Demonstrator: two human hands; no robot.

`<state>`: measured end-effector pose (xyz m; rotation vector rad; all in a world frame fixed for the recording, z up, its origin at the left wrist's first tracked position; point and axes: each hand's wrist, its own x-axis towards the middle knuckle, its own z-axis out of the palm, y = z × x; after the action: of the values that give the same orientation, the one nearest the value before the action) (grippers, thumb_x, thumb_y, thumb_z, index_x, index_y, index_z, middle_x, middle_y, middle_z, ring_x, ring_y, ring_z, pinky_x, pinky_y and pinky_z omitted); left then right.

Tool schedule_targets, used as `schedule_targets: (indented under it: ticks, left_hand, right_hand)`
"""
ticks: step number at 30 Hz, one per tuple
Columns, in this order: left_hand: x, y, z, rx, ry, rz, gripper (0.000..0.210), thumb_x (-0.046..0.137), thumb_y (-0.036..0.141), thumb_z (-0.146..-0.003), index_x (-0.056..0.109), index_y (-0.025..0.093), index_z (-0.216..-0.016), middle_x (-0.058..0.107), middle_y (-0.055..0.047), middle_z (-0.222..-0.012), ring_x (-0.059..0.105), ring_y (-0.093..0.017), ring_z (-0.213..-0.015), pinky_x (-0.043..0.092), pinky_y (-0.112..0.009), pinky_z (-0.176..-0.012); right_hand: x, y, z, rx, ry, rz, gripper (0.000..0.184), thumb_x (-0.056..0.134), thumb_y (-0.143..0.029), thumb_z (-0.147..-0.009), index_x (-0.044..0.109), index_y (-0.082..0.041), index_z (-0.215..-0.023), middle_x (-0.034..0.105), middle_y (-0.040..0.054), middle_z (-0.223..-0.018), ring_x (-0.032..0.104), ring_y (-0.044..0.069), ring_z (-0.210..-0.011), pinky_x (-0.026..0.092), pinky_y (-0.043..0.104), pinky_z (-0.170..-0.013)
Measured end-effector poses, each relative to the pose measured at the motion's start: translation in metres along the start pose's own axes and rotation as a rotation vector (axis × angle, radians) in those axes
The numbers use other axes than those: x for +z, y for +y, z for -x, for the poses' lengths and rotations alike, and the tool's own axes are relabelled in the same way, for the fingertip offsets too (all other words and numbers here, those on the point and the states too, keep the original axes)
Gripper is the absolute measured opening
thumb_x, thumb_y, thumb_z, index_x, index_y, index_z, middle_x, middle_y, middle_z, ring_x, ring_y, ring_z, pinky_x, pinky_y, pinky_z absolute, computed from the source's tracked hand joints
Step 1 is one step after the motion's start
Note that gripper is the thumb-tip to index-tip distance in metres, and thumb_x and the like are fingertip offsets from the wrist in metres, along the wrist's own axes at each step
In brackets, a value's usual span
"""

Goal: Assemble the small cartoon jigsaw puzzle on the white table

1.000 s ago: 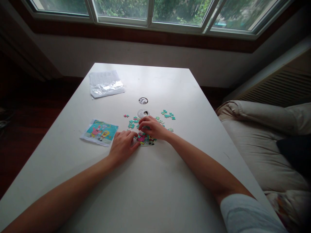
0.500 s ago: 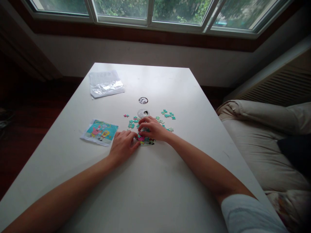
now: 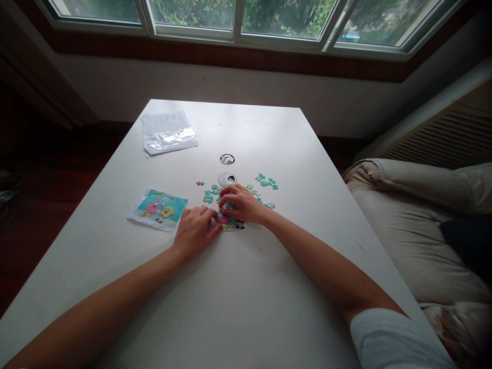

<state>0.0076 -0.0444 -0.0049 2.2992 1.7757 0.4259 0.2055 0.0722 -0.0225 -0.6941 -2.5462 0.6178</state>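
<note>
A partly joined jigsaw puzzle (image 3: 231, 224) with pink, yellow and green cartoon parts lies on the white table (image 3: 246, 292). My left hand (image 3: 196, 225) rests at its left edge, with thumb and curled forefinger closed on that edge. Over the puzzle's upper part is my right hand (image 3: 240, 203), its fingers bent down and the thumb below them. What its fingertips hold, if anything, is hidden under the hand. Loose green puzzle pieces (image 3: 208, 196) lie just beyond my left hand, and more pieces (image 3: 265, 180) are scattered to the right of my right hand.
A picture sheet in a clear sleeve (image 3: 162, 209), showing cartoon figures, lies left of my left hand. Farther back are a clear plastic bag with paper (image 3: 169, 134) and two round inserts in the tabletop (image 3: 226, 159). A beige sofa (image 3: 388, 225) stands along the right side.
Both hands keep the same places and finger shapes at the puzzle. The view has shifted very slightly; no piece has visibly moved.
</note>
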Motion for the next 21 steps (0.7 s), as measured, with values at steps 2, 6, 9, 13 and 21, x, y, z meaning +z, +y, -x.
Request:
schedule_targets:
  ticks: [2, 6, 9, 13, 21]
  left_hand:
    - [-0.0001, 0.0000, -0.0001, -0.001, 0.004, 0.000, 0.014, 0.062, 0.038, -0.093, 0.063, 0.025, -0.096, 0.065, -0.003, -0.094, 0.058, -0.024, -0.092, 0.037, -0.039, -0.088]
    - [0.0000, -0.0001, -0.0001, -0.001, 0.004, 0.003, 0.015, 0.062, 0.039, -0.094, 0.063, 0.025, -0.095, 0.065, -0.003, -0.094, 0.058, -0.024, -0.092, 0.037, -0.039, -0.087]
    - [0.0007, -0.0004, -0.0004, -0.003, 0.009, 0.004, 0.015, 0.061, 0.039, -0.094, 0.063, 0.024, -0.095, 0.064, -0.003, -0.093, 0.058, -0.024, -0.093, 0.037, -0.039, -0.088]
    - [0.0015, -0.0014, -0.0009, -0.010, 0.019, -0.004, 0.016, 0.061, 0.040, -0.094, 0.062, 0.024, -0.095, 0.064, -0.003, -0.093, 0.058, -0.024, -0.093, 0.036, -0.039, -0.088]
    - [0.0011, -0.0006, -0.0005, -0.012, 0.021, -0.021, 0.016, 0.061, 0.040, -0.094, 0.062, 0.024, -0.095, 0.065, -0.003, -0.094, 0.059, -0.024, -0.093, 0.037, -0.039, -0.088]
  right_hand:
    - [-0.0001, -0.0001, -0.0002, 0.002, -0.003, 0.006, 0.012, 0.073, -0.031, -0.087, 0.074, -0.027, -0.099, 0.064, 0.0068, -0.120, 0.053, 0.026, -0.116, 0.040, 0.044, -0.103]
    - [-0.0022, -0.0024, -0.0003, 0.012, -0.024, 0.007, 0.011, 0.070, -0.029, -0.090, 0.075, -0.028, -0.100, 0.064, 0.0069, -0.120, 0.052, 0.025, -0.116, 0.039, 0.044, -0.104]
    - [-0.0030, -0.0042, 0.0002, 0.013, -0.041, 0.007, 0.012, 0.068, -0.029, -0.092, 0.075, -0.029, -0.101, 0.063, 0.0067, -0.122, 0.052, 0.026, -0.118, 0.038, 0.044, -0.105]
    - [-0.0021, -0.0043, 0.0009, 0.008, -0.050, -0.003, 0.013, 0.070, -0.029, -0.090, 0.075, -0.029, -0.102, 0.063, 0.0064, -0.124, 0.051, 0.026, -0.120, 0.038, 0.045, -0.105]
    - [-0.0056, -0.0087, 0.0030, -0.003, -0.081, -0.008, 0.016, 0.073, -0.035, -0.088, 0.072, -0.027, -0.101, 0.062, 0.0069, -0.129, 0.051, 0.027, -0.123, 0.036, 0.047, -0.107]
